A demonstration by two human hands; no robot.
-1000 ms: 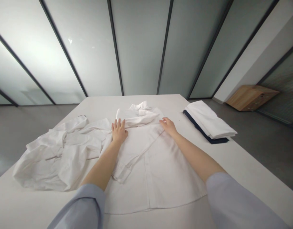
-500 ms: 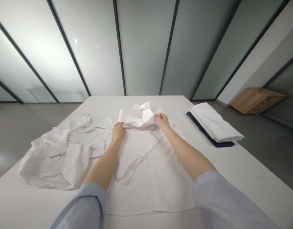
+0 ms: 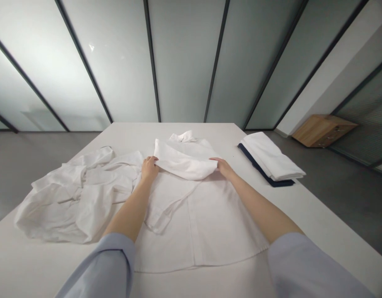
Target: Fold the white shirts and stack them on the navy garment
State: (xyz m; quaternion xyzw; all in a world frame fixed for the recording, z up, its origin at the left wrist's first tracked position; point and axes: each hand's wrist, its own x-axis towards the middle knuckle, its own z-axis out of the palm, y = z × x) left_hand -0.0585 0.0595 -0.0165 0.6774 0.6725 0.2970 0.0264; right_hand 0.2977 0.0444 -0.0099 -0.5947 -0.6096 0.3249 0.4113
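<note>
A white shirt [image 3: 203,215] lies spread on the white table [image 3: 318,231] in front of me. Its far end is folded over toward me into a raised flap [image 3: 186,161]. My left hand [image 3: 149,169] pinches the flap's left corner, fingers closed on the cloth. My right hand [image 3: 223,167] grips the flap's right corner, with the fingers partly hidden under the fabric. A sleeve with its cuff [image 3: 155,221] lies across the shirt's left side.
A crumpled heap of white garments [image 3: 73,198] lies on the table to my left. At the far right sits a folded stack [image 3: 270,159], white cloth on top of a dark one. A wooden cabinet [image 3: 323,130] stands on the floor beyond, before glass walls.
My hands went from resting flat on the shirt to gripping its far end. They have pulled that end toward me, so a folded flap now lies over the shirt's upper part.
</note>
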